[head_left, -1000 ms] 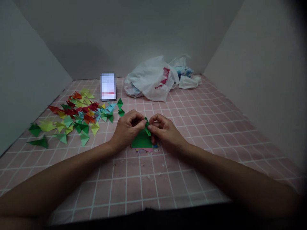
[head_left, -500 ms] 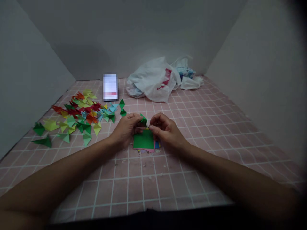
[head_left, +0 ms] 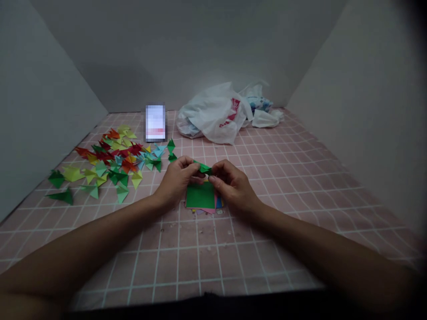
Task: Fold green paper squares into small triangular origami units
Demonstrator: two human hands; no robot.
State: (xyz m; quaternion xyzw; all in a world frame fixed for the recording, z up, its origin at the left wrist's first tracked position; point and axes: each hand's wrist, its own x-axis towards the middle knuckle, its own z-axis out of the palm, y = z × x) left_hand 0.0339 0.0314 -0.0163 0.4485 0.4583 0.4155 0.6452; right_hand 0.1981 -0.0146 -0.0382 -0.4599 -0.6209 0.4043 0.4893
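Note:
A small folded green paper piece (head_left: 204, 168) is held up between my two hands. My left hand (head_left: 180, 180) pinches its left end, thumb on top. At its right end, the thumb and fingers of my right hand (head_left: 231, 182) close on it. Just below and nearer to me lies a stack of square origami paper (head_left: 200, 196), green on top, with pink, blue and yellow edges poking out. Part of the stack's far edge is hidden by my fingers.
Many folded paper shapes (head_left: 122, 178) in green, yellow, red, orange and light blue spread over the left side. Behind them stands a phone (head_left: 155, 123) with a blurred screen. White plastic bags (head_left: 213, 113) lie at the back on the pink checked cloth (head_left: 160, 266), with walls around.
The green paper piece has turned from pointing upward to lying more level between my hands. My right fingers, apart from it before, now grip its right end.

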